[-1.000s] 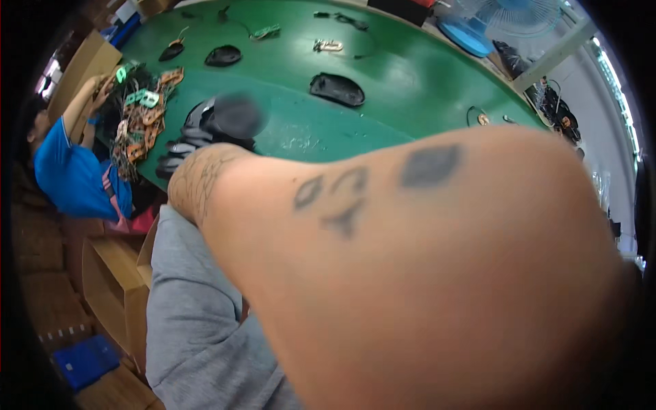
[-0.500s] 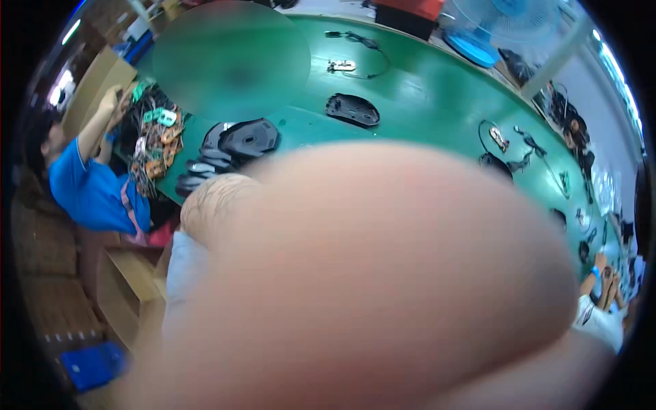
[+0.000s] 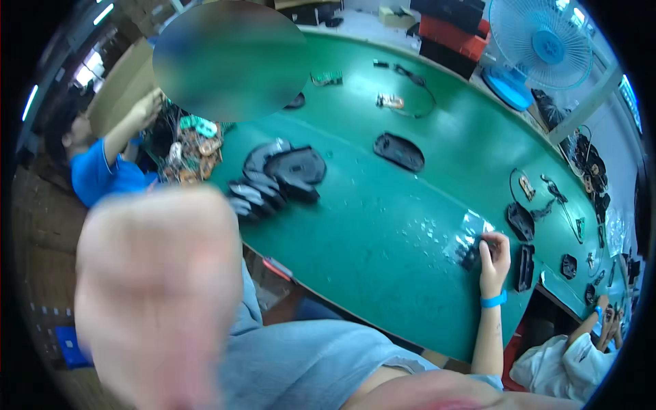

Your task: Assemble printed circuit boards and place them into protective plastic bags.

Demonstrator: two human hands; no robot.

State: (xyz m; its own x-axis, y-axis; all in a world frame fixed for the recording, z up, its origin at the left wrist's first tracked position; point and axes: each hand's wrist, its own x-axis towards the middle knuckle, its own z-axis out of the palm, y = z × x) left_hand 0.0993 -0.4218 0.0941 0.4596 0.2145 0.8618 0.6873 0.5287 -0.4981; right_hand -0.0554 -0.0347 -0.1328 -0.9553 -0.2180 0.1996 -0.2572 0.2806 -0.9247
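My left hand (image 3: pixel 157 273) is raised close to the camera at the left, large and smeared, so its fingers cannot be read. My right hand (image 3: pixel 495 256), with a blue band at the wrist, is low over the green table (image 3: pixel 355 239). Its fingers and thumb curl together at the edge of a clear plastic bag (image 3: pixel 475 224). Dark small pieces (image 3: pixel 469 254) lie by the bag; what the fingers hold is too small to make out. Little clear bits (image 3: pixel 424 229) are scattered left of the bag. Black computer-mouse shells (image 3: pixel 297 165) are piled at the table's left.
Another black shell (image 3: pixel 399 151) and cabled circuit boards (image 3: pixel 391 101) lie farther back. Tangled boards (image 3: pixel 198 147) are heaped beside a co-worker in blue (image 3: pixel 106 171). A person in white (image 3: pixel 567 362) works at right. A blue fan (image 3: pixel 509 87) stands behind. A red-handled tool (image 3: pixel 277 268) sits at the near edge.
The blurred arm or hand that filled the middle has cleared, uncovering the table and my right hand. A blurred hand now stands at the left. The view has shifted.
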